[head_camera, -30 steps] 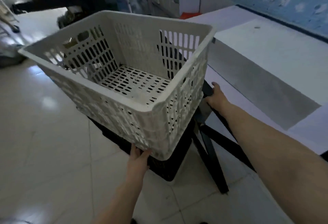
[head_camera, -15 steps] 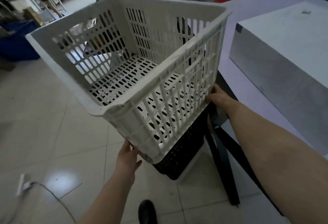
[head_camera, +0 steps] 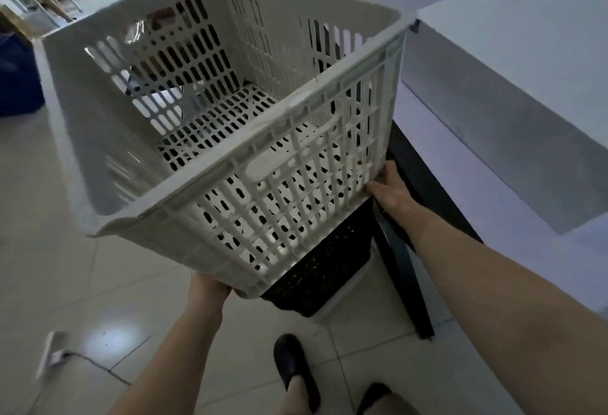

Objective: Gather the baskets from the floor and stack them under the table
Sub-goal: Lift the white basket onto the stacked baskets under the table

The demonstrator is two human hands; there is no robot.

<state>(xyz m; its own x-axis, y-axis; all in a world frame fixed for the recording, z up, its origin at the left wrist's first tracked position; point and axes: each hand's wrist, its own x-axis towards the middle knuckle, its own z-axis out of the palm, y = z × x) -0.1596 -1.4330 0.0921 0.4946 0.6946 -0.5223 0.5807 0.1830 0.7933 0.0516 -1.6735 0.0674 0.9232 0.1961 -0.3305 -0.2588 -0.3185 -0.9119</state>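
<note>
A large white slotted basket fills the middle of the view, empty and tilted toward me. My left hand grips its lower near corner from underneath. My right hand holds its lower right corner beside the table. Beneath the white basket a black basket stands on the floor by the table's dark leg. The white table runs along the right side.
A white box with a grey side lies on the table. My two black shoes stand on the tiled floor below. A white power strip with a cable lies at the lower left. A blue object sits far left.
The white basket has tipped further toward me and risen closer to the camera. Both hands have stayed on its lower corners. My feet have come into view.
</note>
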